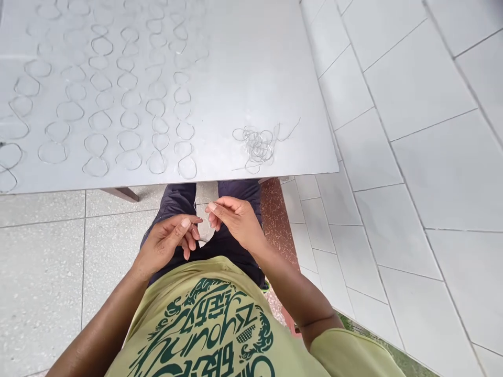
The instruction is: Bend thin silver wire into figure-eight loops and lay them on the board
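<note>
Between my two hands, over my lap and just in front of the table edge, is a thin wire [201, 198] bent into loops. My left hand [172, 238] pinches it from the left, thumb against the forefinger. From the right, my right hand [232, 217] grips the same wire between thumb and fingertips, close to the left fingertips. Parts of the wire are hidden behind the fingers. On the table beyond lies a tangled heap of wire [259, 145] with loose ends sticking out.
Several columns of figure-eight wire loops [96, 165] lie across the left half of the white table [271, 63]. A tiled wall [393, 157] runs along the right side. One table leg [121, 194] shows below the front edge, above a speckled floor [43, 272].
</note>
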Motion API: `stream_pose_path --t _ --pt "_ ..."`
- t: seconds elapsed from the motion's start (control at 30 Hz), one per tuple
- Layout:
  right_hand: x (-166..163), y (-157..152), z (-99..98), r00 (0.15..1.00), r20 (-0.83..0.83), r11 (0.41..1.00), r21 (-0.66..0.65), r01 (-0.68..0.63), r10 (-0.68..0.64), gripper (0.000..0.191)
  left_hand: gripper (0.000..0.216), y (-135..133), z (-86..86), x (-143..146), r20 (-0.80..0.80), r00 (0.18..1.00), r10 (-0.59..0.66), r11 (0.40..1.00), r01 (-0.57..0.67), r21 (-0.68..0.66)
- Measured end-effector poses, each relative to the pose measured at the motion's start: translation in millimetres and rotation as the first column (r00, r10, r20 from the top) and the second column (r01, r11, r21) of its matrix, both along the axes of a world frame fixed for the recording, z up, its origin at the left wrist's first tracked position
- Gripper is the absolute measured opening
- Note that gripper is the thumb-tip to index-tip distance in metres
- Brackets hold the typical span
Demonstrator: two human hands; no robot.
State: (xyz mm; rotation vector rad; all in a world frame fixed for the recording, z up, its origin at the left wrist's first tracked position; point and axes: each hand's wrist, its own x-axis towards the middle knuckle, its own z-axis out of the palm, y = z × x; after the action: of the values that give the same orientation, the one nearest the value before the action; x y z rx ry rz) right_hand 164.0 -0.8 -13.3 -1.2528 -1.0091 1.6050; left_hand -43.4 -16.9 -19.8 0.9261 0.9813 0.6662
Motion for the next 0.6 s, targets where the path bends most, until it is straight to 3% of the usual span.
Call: stream_pose_path --t 0.17,0.37,0.5,0.6 --pt "19.9 37.6 31.9 0.995 0.094 0.990 0.133 -0.048 0.035 0.035 0.052 -6.8 -21.8 1.4 -0.119 0.992 0.038 0.998 -0.043 -0.036" --pt "36.5 133.5 66.0 0.976 0.215 0.959 0.271 -0.081 0.022 0.024 0.056 -6.3 -60.2 -3.5 -0.452 0.892 -0.026 0.995 0.066 0.072" --pt "37.0 206.9 67.8 0.965 0.263 0.958 0.270 -0.095 0.022 0.021 0.053 -6.9 -78.9 -9.8 -0.537 0.844 -0.005 0.994 0.063 0.090" --pt "33.1 250.6 60.8 0.974 0.220 0.979 0.181 -0.091 0.050 0.020 0.049 -7.1 -91.1 -13.4 -0.542 0.840 -0.005 0.995 0.060 0.083"
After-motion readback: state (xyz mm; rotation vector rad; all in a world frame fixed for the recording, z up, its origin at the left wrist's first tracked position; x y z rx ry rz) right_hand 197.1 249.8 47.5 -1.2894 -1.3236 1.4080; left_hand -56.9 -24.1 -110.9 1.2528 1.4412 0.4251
